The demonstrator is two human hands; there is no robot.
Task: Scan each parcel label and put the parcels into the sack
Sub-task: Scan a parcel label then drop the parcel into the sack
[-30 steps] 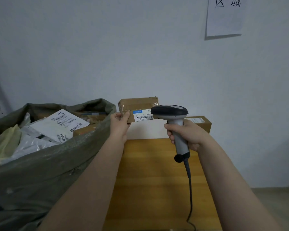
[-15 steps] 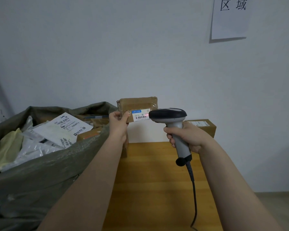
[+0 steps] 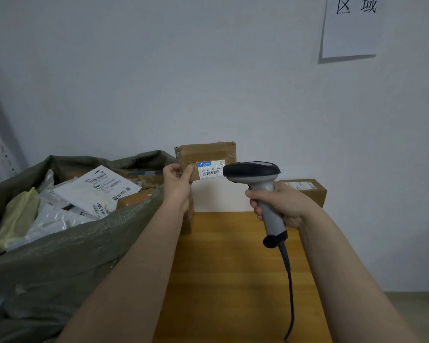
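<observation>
Brown taped cardboard parcel (image 3: 206, 154) is held up over the far end of the wooden bench (image 3: 233, 268), its lower left corner pinched between the thumb and curled fingers of the left hand (image 3: 177, 186), with the white and blue label (image 3: 209, 169) facing the person. The right hand (image 3: 280, 203) is wrapped round the grey handle of the corded handheld scanner (image 3: 253, 172), whose dark head sits just right of the left hand and hides the label's right edge from view. This looks like the scan itself. It should go best with the parcel steady, the label flat and square to the scanner's nose, and the head drawn back slightly so the whole barcode is covered. Left of the left hand gapes the green woven sack (image 3: 60, 256), piled with parcels; a second brown box (image 3: 305, 190) lies behind the right hand.
</observation>
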